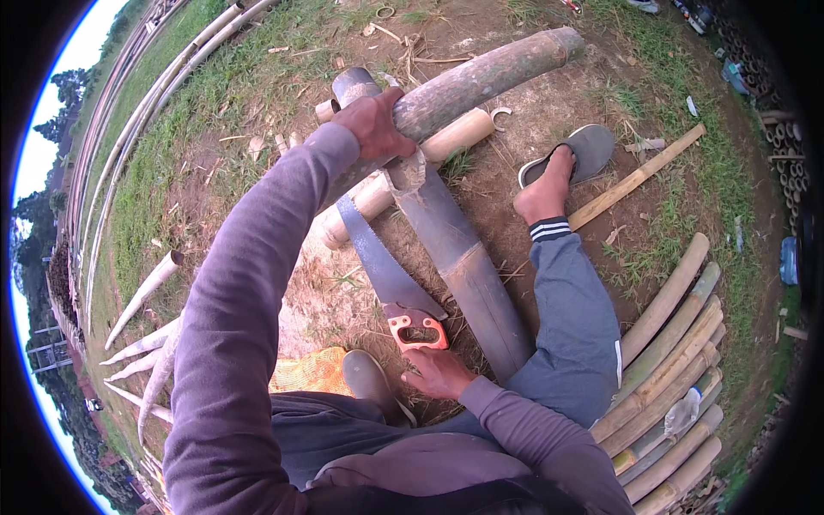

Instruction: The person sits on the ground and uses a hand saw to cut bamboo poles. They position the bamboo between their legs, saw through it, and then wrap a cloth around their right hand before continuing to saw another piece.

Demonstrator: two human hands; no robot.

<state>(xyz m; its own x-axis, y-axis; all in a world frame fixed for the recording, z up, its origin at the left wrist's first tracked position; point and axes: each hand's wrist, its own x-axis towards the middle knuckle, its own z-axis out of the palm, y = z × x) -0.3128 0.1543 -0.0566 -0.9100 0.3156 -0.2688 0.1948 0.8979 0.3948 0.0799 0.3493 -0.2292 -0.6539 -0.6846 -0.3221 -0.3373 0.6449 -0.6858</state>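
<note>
My left hand [373,124] is closed around a thick, mottled bamboo pole [489,81], fingers over its top and thumb on the near side. Under it lies a paler bamboo log [459,137]. A grey bamboo length [468,257] slants from the crossing down to my bent right leg, its far end pale and cut. Beside it a handsaw [382,262] with an orange handle points its blade toward the log. My right hand [439,373] is at the near edge of the handle, fingers partly curled but apart. No fingers pass through the handle's loop.
Several cut bamboo lengths [665,369] lie side by side at the right, with a crumpled clear plastic piece [682,414] on them. A split bamboo strip [644,172] lies past my sandalled foot [558,172]. An orange mesh sack [309,371] sits near my left foot. Long poles [142,112] stretch along the left.
</note>
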